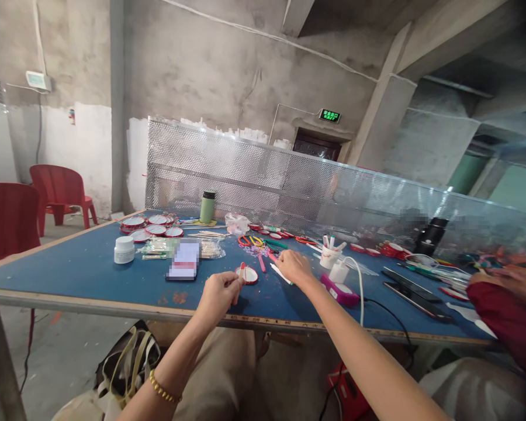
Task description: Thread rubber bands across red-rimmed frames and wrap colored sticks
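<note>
My left hand [221, 290] is closed in a pinch on a small red strip [242, 270] near the table's front edge. The strip stands up over a round white disc with a red rim [251, 275], which lies flat on the table. My right hand [294, 266] reaches forward, its fingers drawn together at a small pink piece [272, 256]; its fingertips are partly hidden. Under that hand lies a white pen [281, 274]. Between the hands is a pink stick [262, 264]. Scissors with orange and yellow handles [251, 241] lie just beyond, among small pink and purple bits.
A phone [183, 259], a white jar [124, 250], bagged sticks [155, 247] and stacked red-rimmed discs [156, 221] stand left. Rightward are a pen cup [330, 255], a purple device [339, 290] with cables and two dark phones [412, 292]. Another person's red sleeve [499, 307] is far right.
</note>
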A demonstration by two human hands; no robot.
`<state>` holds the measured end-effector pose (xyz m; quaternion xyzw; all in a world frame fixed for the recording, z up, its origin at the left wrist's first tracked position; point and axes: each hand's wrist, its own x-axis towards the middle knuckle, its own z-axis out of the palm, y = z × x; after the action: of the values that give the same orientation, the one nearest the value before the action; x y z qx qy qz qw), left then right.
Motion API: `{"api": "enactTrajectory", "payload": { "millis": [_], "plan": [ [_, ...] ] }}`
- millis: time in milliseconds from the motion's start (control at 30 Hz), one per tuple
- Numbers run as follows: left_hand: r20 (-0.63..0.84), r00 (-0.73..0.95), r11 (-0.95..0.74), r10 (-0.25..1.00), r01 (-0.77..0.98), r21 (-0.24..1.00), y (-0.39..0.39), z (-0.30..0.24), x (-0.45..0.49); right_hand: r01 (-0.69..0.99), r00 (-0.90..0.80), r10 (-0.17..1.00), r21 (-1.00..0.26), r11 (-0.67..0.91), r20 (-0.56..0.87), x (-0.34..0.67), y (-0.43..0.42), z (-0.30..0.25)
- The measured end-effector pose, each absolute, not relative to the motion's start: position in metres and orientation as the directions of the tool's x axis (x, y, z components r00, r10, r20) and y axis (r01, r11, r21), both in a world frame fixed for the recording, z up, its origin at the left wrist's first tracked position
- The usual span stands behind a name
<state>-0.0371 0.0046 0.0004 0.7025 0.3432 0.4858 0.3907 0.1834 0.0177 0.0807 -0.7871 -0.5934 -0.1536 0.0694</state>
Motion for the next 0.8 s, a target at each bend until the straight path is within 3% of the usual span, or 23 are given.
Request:
{"api": "enactTrajectory", "payload": {
  "millis": [300, 567, 800],
  "plan": [
    [0.417, 0.279, -0.467, 0.865, 0.148, 0.872, 0.003, 0.002, -0.037, 0.948, 0.235, 0.939, 0.153, -0.278, 0.250, 0.167, 0.023, 0.056],
    [0.411, 0.273, -0.458, 0.870, 0.137, 0.878, 0.000, 0.000, -0.036, 0.927, 0.263, 0.889, 0.158, -0.341, 0.374, 0.202, 0.023, 0.096],
    [0.417, 0.285, -0.463, 0.863, 0.115, 0.879, -0.001, 0.004, -0.037, 0.942, 0.185, 0.953, 0.234, -0.241, 0.238, 0.212, 0.046, 0.095]
  ]
}}
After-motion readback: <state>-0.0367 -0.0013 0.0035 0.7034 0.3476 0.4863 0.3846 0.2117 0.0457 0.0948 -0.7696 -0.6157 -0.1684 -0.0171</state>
